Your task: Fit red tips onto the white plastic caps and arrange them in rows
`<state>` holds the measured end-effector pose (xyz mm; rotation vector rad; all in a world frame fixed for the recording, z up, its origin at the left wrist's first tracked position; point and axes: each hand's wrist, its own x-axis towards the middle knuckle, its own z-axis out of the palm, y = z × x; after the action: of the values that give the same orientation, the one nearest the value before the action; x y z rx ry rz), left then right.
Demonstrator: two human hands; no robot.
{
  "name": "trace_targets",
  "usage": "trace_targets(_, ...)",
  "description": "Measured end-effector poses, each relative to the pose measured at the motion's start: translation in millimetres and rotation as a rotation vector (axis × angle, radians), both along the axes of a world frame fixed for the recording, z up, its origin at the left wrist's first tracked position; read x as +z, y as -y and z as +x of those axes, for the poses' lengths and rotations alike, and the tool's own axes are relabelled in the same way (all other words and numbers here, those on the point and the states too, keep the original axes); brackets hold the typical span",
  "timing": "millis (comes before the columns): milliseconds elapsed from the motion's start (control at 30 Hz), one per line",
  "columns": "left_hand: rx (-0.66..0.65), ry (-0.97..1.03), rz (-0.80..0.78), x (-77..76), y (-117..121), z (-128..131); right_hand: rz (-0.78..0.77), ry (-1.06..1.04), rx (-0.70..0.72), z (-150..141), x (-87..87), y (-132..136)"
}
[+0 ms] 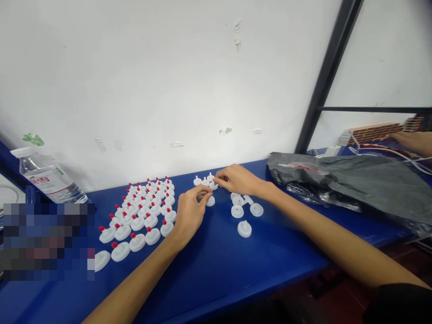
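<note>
My left hand [191, 210] is closed, thumb and fingertips pinched at the top of a white nozzle cap [211, 201]; its tip is hidden behind them. Just beyond it, my right hand [239, 179] pinches at another white nozzle cap [213, 186] in a small cluster near the wall. That cluster has upright caps with bare white spouts, such as one white cap [197, 181]. Left of my hands, rows of white caps with red tips [137, 223] cover the blue table [216, 279].
Loose white caps [237, 210] lie below my right wrist, with one upright cap [245, 228] nearer me. A clear plastic bottle [54, 180] leans at the far left. A dark grey plastic bag [351, 180] lies at the right. Behind the frame post [320, 85] another person's hand [413, 141] shows.
</note>
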<state>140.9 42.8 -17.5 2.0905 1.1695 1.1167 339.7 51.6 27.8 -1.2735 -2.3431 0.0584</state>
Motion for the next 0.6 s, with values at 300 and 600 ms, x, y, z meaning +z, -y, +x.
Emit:
trace_targets(300, -0.01, 0.063, -0.076, -4.4, -6.5, -1.6, -0.011, 0.02, -0.023, -0.4, -5.6, -5.9)
trace_targets(600, 0.017, 0.188, -0.181, -6.8, 1.8, 1.2, -0.023, 0.028, -0.02, -1.3, -5.9, -4.7)
